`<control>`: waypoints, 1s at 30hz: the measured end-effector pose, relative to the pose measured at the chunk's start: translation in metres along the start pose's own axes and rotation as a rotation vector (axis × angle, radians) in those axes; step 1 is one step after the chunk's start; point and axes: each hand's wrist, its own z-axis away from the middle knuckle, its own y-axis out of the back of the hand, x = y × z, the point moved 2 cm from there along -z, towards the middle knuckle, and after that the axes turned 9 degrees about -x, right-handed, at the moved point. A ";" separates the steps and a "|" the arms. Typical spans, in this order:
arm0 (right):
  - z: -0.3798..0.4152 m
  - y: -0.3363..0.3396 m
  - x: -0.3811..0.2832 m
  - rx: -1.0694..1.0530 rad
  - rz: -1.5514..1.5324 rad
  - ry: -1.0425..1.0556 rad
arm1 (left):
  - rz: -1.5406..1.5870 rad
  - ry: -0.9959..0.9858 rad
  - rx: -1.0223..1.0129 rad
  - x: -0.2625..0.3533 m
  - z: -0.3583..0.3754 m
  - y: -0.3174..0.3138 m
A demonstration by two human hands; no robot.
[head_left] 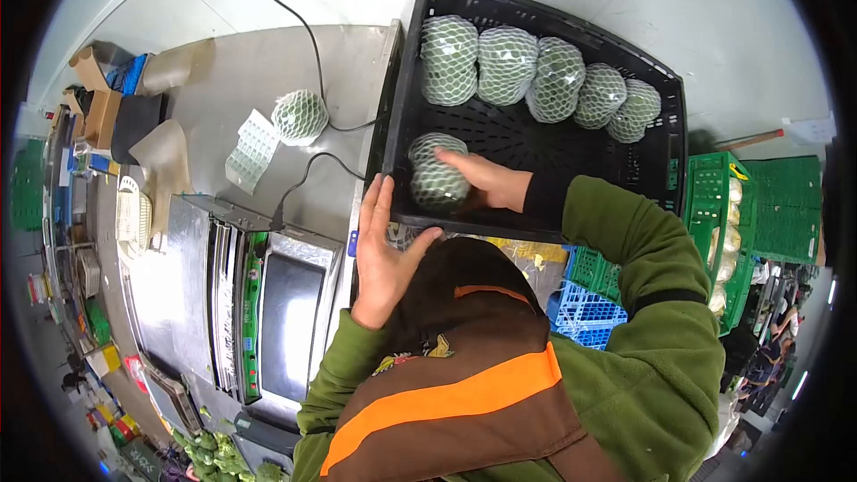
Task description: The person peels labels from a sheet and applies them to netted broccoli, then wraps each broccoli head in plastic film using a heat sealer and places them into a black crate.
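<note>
My right hand (489,180) is closed on a round green vegetable or fruit in a white foam net (437,186), at the near left corner of a black plastic crate (544,230). Its thumb lies over the net and the other fingers are hidden. Along the far side of the crate stand several more pieces of netted green produce (507,67) in a row. My left hand (384,268) is open, fingers stretched, at the crate's near left corner, apparently touching the rim.
Another netted piece (301,117) sits on the metal table (268,62) beside a sheet of labels (253,152). Black cables (312,36) cross the table. A machine with a dark panel (293,326) stands at left. Green crates (710,205) and a blue crate (589,312) are at right.
</note>
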 end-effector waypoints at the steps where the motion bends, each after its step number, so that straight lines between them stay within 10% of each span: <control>1: 0.002 -0.014 -0.004 0.018 0.029 -0.020 | -0.003 0.012 -0.002 0.000 0.000 0.000; 24: 0.049 -0.007 -0.016 0.008 0.479 -0.267 | 0.050 -0.019 0.028 -0.010 0.003 0.002; 28: 0.054 -0.014 -0.022 -0.040 0.744 0.273 | 0.091 -0.020 0.119 -0.016 0.023 0.005; 30: 0.059 -0.002 -0.030 0.007 0.714 0.103 | 0.077 -0.038 0.214 -0.015 0.044 0.018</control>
